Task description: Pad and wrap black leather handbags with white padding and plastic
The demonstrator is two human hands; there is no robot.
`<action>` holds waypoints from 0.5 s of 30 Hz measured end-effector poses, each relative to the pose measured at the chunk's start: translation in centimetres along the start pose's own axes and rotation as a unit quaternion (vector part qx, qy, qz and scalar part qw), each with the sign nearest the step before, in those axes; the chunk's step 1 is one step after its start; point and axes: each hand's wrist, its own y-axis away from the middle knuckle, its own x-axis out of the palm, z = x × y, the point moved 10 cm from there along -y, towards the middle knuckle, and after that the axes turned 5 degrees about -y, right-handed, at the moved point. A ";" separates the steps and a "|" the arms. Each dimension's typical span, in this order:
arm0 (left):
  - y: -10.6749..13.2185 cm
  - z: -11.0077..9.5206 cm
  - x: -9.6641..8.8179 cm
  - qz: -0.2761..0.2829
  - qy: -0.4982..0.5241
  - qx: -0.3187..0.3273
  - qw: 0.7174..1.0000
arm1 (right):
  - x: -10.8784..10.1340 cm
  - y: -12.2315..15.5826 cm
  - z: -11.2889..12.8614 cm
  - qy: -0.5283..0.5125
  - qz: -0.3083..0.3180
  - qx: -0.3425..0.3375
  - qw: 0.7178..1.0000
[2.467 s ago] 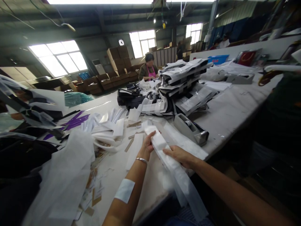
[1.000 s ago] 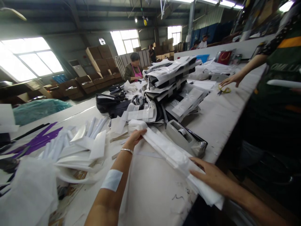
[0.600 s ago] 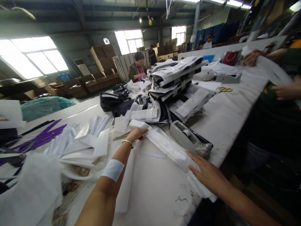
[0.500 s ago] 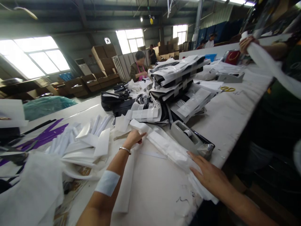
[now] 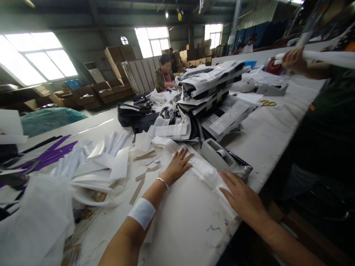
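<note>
A long white folded strip of thin, paper-like sheet [image 5: 203,168] lies slantwise on the table in front of me. My left hand [image 5: 178,168] rests flat across its upper part, fingers spread. On the strip's nearer end lies my right hand [image 5: 240,195], fingers stretched out and thumb apart. Neither hand grips anything. Just beyond the strip stands a grey tape dispenser [image 5: 217,155]. Left of my left hand are narrow grey-brown strips [image 5: 144,177]. The strip's near end is partly hidden under my right hand.
Stacked black-and-white wrapped goods [image 5: 210,87] rise ahead. At left lie rolled white sheets [image 5: 105,159], purple strips [image 5: 52,157] and a large white sheet [image 5: 39,218]. Yellow-handled scissors [image 5: 268,103] lie farther back. A co-worker's hand [image 5: 294,61] holds white material at right; another person [image 5: 165,75] works behind the pile.
My left hand has moved right along the strip and opened from a pointing, partly curled shape to flat. My right hand has shifted slightly up. The right-hand co-worker's white material is now raised nearly level.
</note>
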 end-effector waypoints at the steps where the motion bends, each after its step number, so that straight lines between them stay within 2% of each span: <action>1: -0.2 0.2 0.0 0.004 -0.013 0.003 1.000 | -0.4 0.5 0.6 0.019 -0.014 -0.025 0.999; 5: 0.3 0.3 0.1 0.018 -0.072 0.010 0.997 | 0.5 2.9 2.7 0.073 -0.019 -0.133 0.988; 10: 1.6 0.4 0.5 0.051 -0.152 0.005 0.987 | 2.0 3.8 2.8 0.095 -0.036 -0.153 0.983; 13: 2.5 -0.6 0.1 0.065 -0.203 -0.009 0.977 | 2.1 4.3 3.0 0.093 -0.054 -0.175 0.979; 15: 3.1 -1.7 -0.8 0.058 -0.235 -0.025 0.970 | 2.3 4.7 3.0 0.077 -0.071 -0.206 0.973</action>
